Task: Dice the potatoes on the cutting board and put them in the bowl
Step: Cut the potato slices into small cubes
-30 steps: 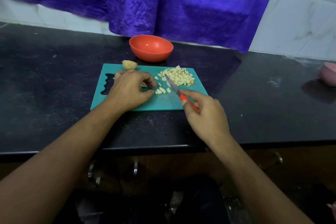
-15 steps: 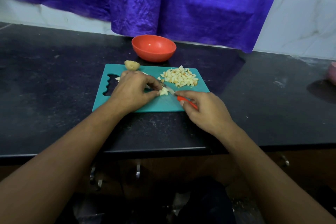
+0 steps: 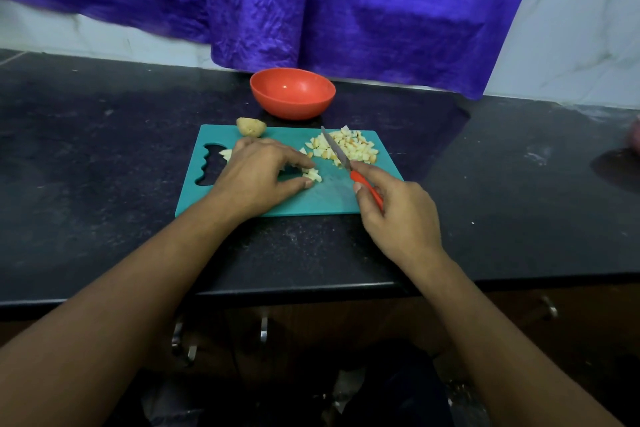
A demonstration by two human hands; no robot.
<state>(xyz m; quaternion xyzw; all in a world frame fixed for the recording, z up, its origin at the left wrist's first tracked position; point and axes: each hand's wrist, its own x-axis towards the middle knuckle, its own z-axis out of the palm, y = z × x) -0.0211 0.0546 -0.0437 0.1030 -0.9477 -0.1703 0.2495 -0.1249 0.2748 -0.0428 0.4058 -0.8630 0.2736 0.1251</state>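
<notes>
L hand (image 3: 256, 173) grip pinches pale cut potato strips (image 3: 311, 175) mid teal plastic cutting board (image 3: 332, 199). R hand (image 3: 398, 215) grip clenched on orange-handled knife (image 3: 337, 152). Diced potato pile (image 3: 349, 149) at board's far-right corner. Bits prob. wet, slippery, so I'd pinch them from the sides.

The round plastic bowl (image 3: 292, 94) was orange-red, the flat cutting board (image 3: 329, 199) teal, the chopped potato bits (image 3: 361, 148) pale yellow, the crinkly cloth (image 3: 346, 10) purple.

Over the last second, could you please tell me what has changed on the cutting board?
The right hand swung the knife from the cut beside the left hand up and away; its blade is now over the diced pile. Unchanged: the left hand holds the potato on the board, the bowl is empty.
</notes>
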